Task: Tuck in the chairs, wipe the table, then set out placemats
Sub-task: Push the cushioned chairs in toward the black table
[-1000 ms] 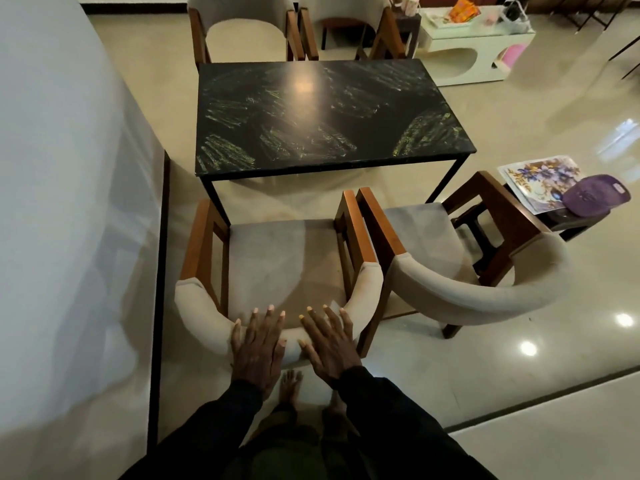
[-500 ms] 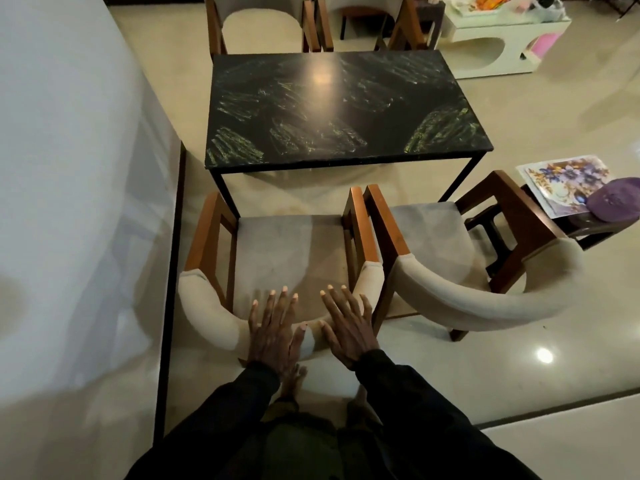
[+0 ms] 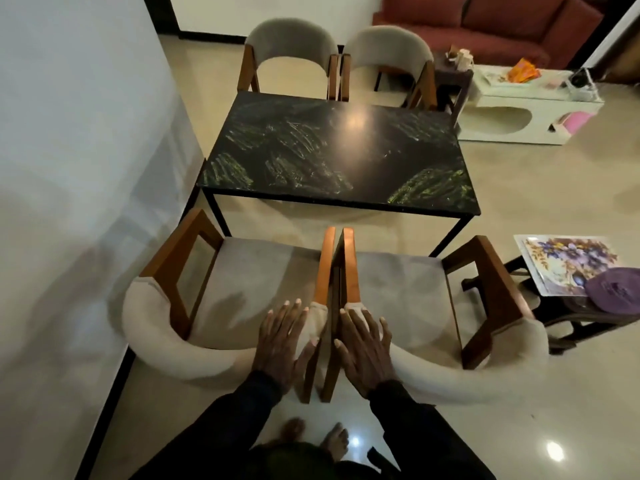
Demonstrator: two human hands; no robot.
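The bench (image 3: 339, 157) occupies the 12 o'clock position, its near edge clear of the 2 near chairs. A strip of bare floor (image 3: 540, 188) separates the bench edge from both seats, and open floor extends toward 2 o'clock. A white wall (image 3: 69, 133) bounds the 9 o'clock side, just beside the left chair (image 3: 194, 306). The right chair (image 3: 450, 306) stands side by side with it, inner armrests almost touching. 2 far chairs (image 3: 294, 57) sit at the bench's far edge. The bench top is dark, glossy and marked with green scribbles. A side stand at 3 o'clock carries a floral placemat (image 3: 561, 261) and a purple cloth (image 3: 616, 294). The left hand (image 3: 282, 341) lies flat on the left chair's backrest, fingers (image 3: 287, 308) extended, gripping nothing. The right hand (image 3: 363, 344) lies likewise on the right chair's backrest.
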